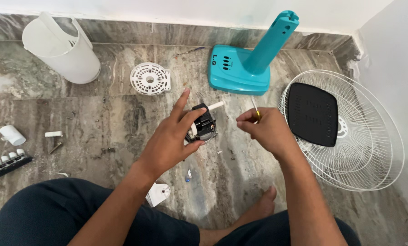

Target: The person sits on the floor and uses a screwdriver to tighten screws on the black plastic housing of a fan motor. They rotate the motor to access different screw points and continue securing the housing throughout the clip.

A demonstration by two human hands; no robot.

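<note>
A teal fan base [238, 68], white wire grille [368, 150], and what looks like a white housing [62, 48].

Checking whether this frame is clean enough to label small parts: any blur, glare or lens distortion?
Head view: even, soft light, no harsh glare on the marble floor; left hand and small motor sharp; wide-angle bending at the edges, stretching the fan grille; loose screws tiny but visible.

Marble-patterned grey-brown floor [122, 105], matching skirting along wall. On floor: white cylindrical housing [62, 48] on its side, far left; white round perforated plate [150, 78]; teal fan base [240, 68] with slanted column; white wire fan guard [349, 132] at right, black cover [313, 114] resting in it. Left edge: black switch strip [9, 163] with white buttons, white cap [12, 135], scattered screws [71, 114]. Small white bracket [158, 193] near knee.
</note>
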